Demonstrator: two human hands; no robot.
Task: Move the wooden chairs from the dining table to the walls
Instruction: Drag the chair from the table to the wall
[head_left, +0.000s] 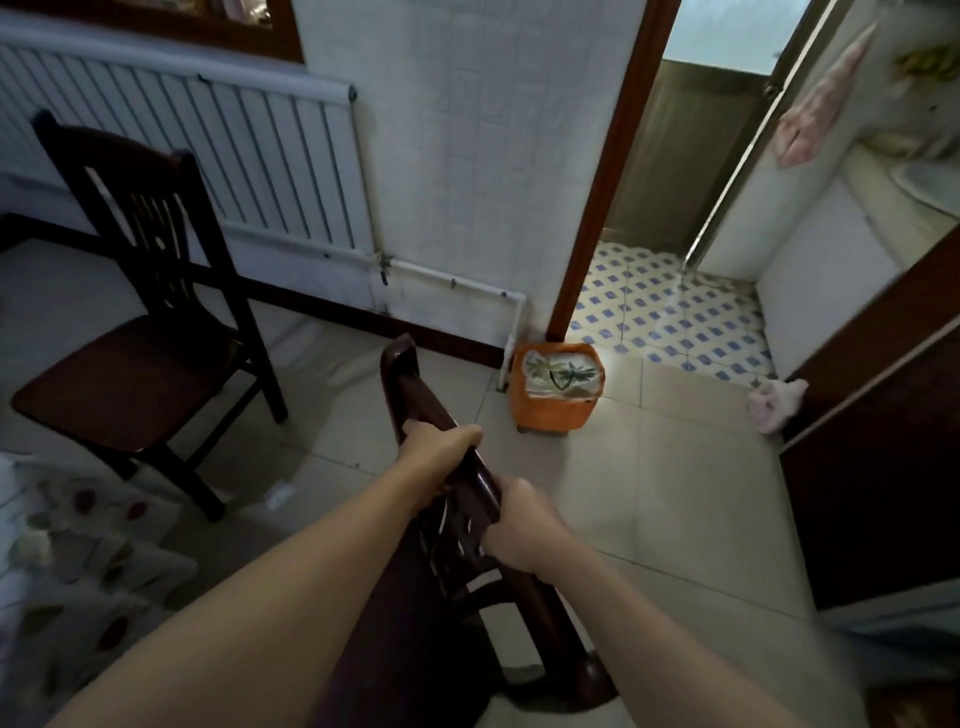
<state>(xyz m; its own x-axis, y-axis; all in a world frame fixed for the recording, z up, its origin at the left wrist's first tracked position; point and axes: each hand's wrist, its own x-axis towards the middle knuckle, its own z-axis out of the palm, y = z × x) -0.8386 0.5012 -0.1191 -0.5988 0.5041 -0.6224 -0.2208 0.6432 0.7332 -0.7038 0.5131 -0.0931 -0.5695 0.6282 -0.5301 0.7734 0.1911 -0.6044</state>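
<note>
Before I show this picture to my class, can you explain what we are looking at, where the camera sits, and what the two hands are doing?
There is no machine here: a person wears a wide-angle camera on the head, looking down at bare arms. The left hand and right hand both close their grip on the top rail of a dark wooden chair. A second chair stands on the tiled floor by the white radiator. An orange bin sits near the open doorway. At lower left is a flowered cloth.
</note>
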